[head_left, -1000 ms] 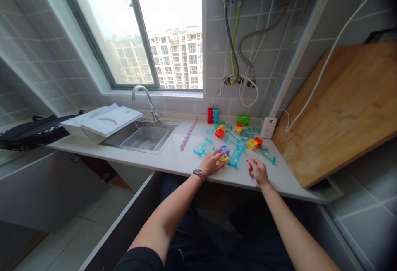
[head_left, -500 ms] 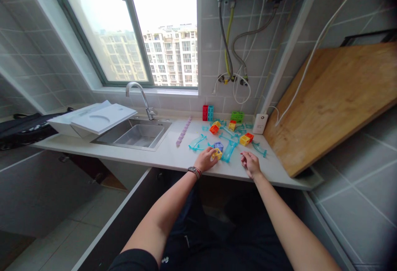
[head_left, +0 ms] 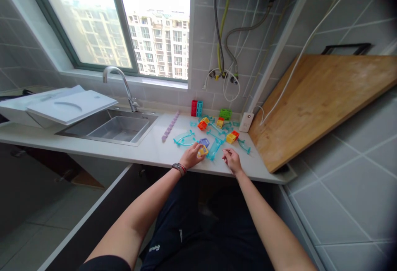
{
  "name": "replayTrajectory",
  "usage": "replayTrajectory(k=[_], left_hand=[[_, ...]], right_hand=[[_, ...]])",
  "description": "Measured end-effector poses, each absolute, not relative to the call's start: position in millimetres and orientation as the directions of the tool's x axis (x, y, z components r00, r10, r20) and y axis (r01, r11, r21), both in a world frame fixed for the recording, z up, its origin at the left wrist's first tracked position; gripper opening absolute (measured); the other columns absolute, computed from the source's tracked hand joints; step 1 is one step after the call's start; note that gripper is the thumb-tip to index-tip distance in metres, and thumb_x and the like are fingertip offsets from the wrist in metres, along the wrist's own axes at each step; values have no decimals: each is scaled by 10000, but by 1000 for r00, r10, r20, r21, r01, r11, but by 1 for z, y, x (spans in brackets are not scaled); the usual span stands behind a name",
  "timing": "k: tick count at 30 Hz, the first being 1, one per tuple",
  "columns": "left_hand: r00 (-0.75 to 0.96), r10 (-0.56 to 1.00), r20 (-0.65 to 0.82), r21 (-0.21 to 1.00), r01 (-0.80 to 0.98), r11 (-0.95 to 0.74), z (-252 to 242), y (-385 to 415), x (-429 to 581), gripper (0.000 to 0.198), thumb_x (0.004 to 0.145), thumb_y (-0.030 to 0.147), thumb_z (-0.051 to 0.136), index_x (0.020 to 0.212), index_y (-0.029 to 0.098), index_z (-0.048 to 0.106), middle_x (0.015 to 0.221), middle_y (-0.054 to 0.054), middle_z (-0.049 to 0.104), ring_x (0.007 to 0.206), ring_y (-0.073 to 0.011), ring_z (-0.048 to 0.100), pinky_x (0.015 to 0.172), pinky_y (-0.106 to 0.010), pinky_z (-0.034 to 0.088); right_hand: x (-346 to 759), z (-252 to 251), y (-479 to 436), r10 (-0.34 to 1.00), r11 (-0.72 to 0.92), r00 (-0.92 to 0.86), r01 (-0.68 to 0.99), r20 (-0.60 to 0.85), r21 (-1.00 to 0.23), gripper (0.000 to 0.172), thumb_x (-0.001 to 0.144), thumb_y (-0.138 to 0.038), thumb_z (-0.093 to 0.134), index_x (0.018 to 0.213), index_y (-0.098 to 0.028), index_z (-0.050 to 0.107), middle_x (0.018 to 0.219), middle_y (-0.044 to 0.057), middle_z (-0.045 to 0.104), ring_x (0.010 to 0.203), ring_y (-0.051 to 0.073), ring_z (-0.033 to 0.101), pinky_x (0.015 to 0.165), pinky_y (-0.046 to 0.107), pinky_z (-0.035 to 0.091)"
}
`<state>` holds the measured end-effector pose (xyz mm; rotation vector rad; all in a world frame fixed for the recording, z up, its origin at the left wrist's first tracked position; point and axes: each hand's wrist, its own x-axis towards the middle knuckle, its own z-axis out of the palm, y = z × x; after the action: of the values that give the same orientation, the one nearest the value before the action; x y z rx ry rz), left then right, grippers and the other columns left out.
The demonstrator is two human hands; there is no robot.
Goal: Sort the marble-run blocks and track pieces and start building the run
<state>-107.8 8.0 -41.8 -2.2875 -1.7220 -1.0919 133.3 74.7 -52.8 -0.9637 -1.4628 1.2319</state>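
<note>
My left hand (head_left: 190, 157), with a watch on its wrist, has its fingers closed on a yellow toy block (head_left: 203, 151) with open sides, low over the counter's front. Right behind that block sits a blue-purple block (head_left: 204, 142); whether the two are joined I cannot tell. My right hand (head_left: 232, 161) rests at the counter's front with curled fingers, and anything inside them is hidden. Between the hands lies a clear teal plastic track piece (head_left: 214, 148). To the left is a curved teal piece (head_left: 184, 138). A yellow-and-orange block pair (head_left: 232, 137) sits beyond my right hand.
Farther back stand red (head_left: 194, 108), blue (head_left: 199, 109) and green blocks (head_left: 225, 114). A purple strip of joined pieces (head_left: 170, 126) lies beside the sink (head_left: 119, 129). On the right, a wooden board (head_left: 322, 101) leans by a white box-shaped device (head_left: 247, 122).
The camera view has swung, so the whole scene sits farther left. My left hand keeps its hold on the yellow block, and my right hand stays curled near the same spot.
</note>
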Motion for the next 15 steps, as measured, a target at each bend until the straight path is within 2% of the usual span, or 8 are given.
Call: replayTrajectory(k=[4, 8, 15], left_hand=[[151, 787, 599, 327, 851, -412, -42, 8, -109, 261, 918, 228, 641, 1177, 251, 618, 1194, -87, 597, 959, -209, 691, 853, -354, 597], [135, 774, 619, 338, 843, -418, -43, 9, -108, 185, 963, 159, 535, 1122, 228, 600, 1308, -115, 538, 968, -203, 691, 868, -380, 596], [59, 771, 634, 405, 824, -396, -41, 8, -109, 148, 1033, 221, 438, 1172, 219, 489, 1327, -145, 522, 910, -209, 691, 781, -377, 592]], right_hand=[[128, -54, 70, 915, 288, -331, 139, 229, -948, 460, 783, -559, 698, 1057, -190, 699, 632, -15, 637, 566, 161, 577, 569, 269, 467], [125, -56, 68, 884, 367, -397, 266, 246, -891, 461, 804, -519, 687, 1138, -202, 717, 685, -1, 678, 625, 182, 614, 649, 294, 489], [125, -56, 67, 869, 427, -433, 411, 240, -805, 439, 859, -500, 634, 1195, -232, 720, 766, 10, 703, 690, 196, 639, 696, 299, 501]])
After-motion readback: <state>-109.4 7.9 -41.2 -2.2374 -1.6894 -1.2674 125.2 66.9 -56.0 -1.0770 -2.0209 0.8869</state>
